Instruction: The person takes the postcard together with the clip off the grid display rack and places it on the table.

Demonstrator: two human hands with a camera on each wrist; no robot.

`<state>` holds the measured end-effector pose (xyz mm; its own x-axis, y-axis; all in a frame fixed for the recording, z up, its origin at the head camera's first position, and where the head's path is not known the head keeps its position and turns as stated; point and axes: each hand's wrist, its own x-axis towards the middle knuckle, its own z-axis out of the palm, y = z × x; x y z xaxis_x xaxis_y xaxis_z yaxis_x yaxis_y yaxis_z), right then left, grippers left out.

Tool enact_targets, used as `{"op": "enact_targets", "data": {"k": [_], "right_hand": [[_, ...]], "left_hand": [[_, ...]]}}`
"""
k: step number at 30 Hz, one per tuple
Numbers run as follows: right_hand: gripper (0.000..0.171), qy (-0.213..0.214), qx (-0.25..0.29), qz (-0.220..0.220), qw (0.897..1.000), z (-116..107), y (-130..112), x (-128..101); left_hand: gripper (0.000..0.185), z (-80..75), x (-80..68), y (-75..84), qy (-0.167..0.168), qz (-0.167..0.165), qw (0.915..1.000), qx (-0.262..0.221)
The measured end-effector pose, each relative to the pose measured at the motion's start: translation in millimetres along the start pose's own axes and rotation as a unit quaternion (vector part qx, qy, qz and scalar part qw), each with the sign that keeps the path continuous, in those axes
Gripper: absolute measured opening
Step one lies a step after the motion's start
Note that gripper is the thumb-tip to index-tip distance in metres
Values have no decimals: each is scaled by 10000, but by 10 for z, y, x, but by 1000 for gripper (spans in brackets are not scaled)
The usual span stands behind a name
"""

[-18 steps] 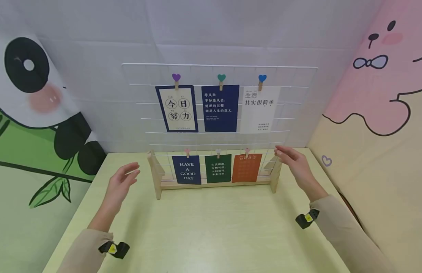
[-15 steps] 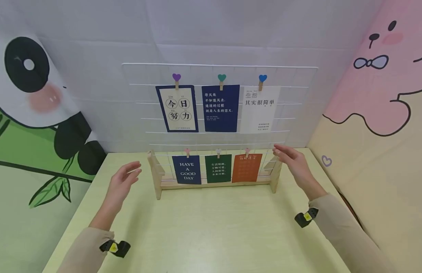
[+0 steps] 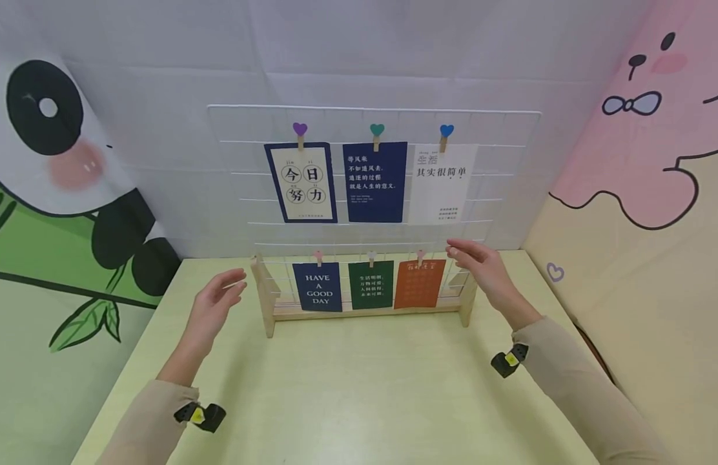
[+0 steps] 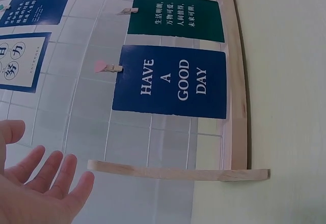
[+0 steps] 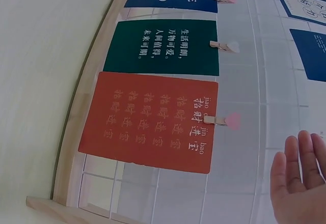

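A white wire grid point(image 3: 510, 129) stands in a wooden base point(image 3: 365, 312) on the table, with six cards clipped to it. The lower row holds a blue "HAVE A GOOD DAY" card point(image 3: 318, 287) point(image 4: 170, 81), a green card point(image 3: 370, 285) point(image 5: 163, 47) and an orange card point(image 3: 420, 283) point(image 5: 150, 119). My left hand point(image 3: 216, 302) point(image 4: 35, 193) hovers open, just left of the base's left foot, holding nothing. My right hand point(image 3: 475, 263) point(image 5: 300, 186) is open in the air by the orange card's upper right corner, fingers straight, touching nothing that I can see.
The upper row carries a cream card point(image 3: 301, 183), a navy card point(image 3: 374, 183) and a white card point(image 3: 442, 184) under heart-topped pegs. The pale green table point(image 3: 359, 387) lies in front. Printed cloth walls close in at left, back and right.
My right hand has moved left and slightly up, toward the orange card. My left hand has edged a little nearer the base's left foot.
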<state>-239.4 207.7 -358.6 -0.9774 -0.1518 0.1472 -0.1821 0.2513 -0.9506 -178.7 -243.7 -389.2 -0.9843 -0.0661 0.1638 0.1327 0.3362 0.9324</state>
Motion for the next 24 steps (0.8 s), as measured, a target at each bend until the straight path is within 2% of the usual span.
{"op": "enact_targets", "data": {"k": [18, 24], "right_hand": [[44, -372, -239, -105, 9990, 194, -279, 134], [44, -486, -350, -190, 9980, 240, -359, 177]], "left_hand": [[45, 93, 114, 163, -228, 359, 9991, 57], [46, 129, 169, 219, -238, 350, 9989, 218]]}}
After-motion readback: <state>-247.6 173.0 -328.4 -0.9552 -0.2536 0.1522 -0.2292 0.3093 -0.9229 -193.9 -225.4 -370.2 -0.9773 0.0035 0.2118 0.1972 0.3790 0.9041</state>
